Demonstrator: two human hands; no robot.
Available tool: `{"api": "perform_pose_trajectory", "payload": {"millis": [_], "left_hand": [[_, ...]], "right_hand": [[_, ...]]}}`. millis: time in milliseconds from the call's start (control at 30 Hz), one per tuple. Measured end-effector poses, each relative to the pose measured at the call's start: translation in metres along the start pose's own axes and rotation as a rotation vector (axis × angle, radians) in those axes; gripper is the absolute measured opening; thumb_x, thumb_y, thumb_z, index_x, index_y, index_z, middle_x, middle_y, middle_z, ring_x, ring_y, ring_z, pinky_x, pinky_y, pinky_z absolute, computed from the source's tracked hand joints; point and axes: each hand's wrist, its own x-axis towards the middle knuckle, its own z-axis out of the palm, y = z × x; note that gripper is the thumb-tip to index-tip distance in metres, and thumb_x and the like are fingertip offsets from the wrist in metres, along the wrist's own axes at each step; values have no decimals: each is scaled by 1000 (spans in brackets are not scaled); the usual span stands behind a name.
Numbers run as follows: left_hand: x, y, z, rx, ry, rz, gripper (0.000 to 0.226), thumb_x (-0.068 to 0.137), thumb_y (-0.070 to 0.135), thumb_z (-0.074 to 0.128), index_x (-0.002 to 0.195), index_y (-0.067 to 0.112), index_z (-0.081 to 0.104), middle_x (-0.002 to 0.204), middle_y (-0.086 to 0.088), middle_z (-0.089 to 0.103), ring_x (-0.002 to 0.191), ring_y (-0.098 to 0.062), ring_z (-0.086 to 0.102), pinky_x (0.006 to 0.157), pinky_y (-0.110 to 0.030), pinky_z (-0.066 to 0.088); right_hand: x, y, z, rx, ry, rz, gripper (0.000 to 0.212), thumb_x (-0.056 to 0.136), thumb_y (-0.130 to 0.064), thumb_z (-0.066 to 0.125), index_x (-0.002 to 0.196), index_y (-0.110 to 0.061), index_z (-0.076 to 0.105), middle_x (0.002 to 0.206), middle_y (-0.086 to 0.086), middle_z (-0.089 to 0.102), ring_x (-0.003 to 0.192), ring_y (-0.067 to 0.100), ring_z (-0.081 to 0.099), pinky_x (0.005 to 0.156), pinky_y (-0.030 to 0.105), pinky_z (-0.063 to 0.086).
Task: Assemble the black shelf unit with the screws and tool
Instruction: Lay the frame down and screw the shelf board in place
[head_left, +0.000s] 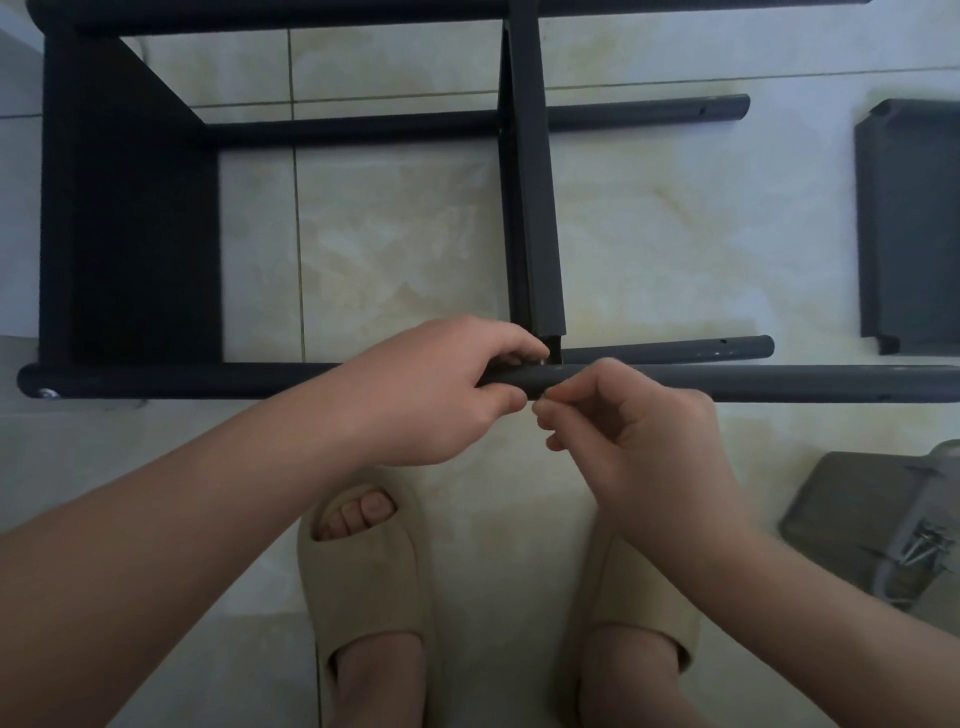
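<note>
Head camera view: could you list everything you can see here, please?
Shelf frame: one, black, lying on the floor, left to centre.
Tubes: four, dark grey, running left to right.
Loose panel: one, dark grey, floor at right.
Packet: one, grey, lower right.
Screws: a few, silver, on the packet.
Floor tiles: cream, under everything.
Slippers: two, beige, bottom centre.
Hands: two, centre; left hand grips the nearest tube, right hand pinches at it, contents hidden.
</note>
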Motion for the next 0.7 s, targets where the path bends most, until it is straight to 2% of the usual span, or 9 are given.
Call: {"api": "perform_pose_trajectory", "payload": {"millis": [67,167,267,333,367,467,567,633,700], "left_hand": [[0,-2,0,-37,30,-8,32,96,30,64,124,43,55,108,25,62,96,12,56,79,-14,43],[0,-4,-2,-84,41,-19,28,93,31,67,112,45,50,103,23,63,83,14,56,67,-14,38],[1,-2,-7,-131,35,-31,24,93,32,67,105,41,49,100,20,69,83,6,63,73,-23,46],[3,-1,-10,-187,36,-43,16,96,31,62,105,38,50,90,19,73,81,0,67,76,-29,51],[4,1,-11,-206,42,-53,12,98,32,58,106,35,51,85,17,74,78,-2,68,75,-32,53],[14,4,-15,-236,65,-102,11,101,39,51,107,31,55,79,11,76,75,-7,71,76,-36,56],[28,7,-14,-244,114,-141,26,99,48,52,102,26,66,91,7,76,85,-11,71,86,-40,55],[35,9,-13,-228,87,-158,37,98,52,53,101,20,72,100,-1,75,95,-19,71,93,-46,54],[40,10,-12,-241,53,-182,39,96,51,57,97,18,76,100,-5,76,97,-24,71,96,-48,53]], "right_hand": [[3,-3,-4,-219,55,-113,19,84,-23,83,81,-15,65,60,-10,63,53,17,62,49,40,52],[7,-7,-10,-425,121,-251,26,80,-29,85,81,-14,63,65,-8,56,58,23,56,45,36,45],[17,-3,-19,-501,78,-249,35,79,-44,80,88,-13,68,86,1,61,78,28,55,64,40,44],[22,-2,-22,-538,-6,-181,42,81,-55,72,97,-17,71,99,0,65,90,29,57,79,42,40],[24,-3,-23,-545,-48,-148,44,82,-60,67,99,-20,72,98,-3,67,91,27,59,82,41,39],[27,-4,-22,-491,-121,-86,41,82,-62,61,94,-24,72,82,-8,67,77,22,62,78,37,41],[30,-1,-22,-459,-144,-62,42,81,-62,60,96,-25,72,84,-8,66,80,20,61,82,37,43],[31,1,-22,-449,-153,-56,43,81,-63,61,98,-25,72,86,-8,67,83,19,61,85,37,43],[31,4,-21,-436,-147,-61,43,81,-63,62,98,-25,73,86,-7,67,84,20,61,86,37,42]]}}
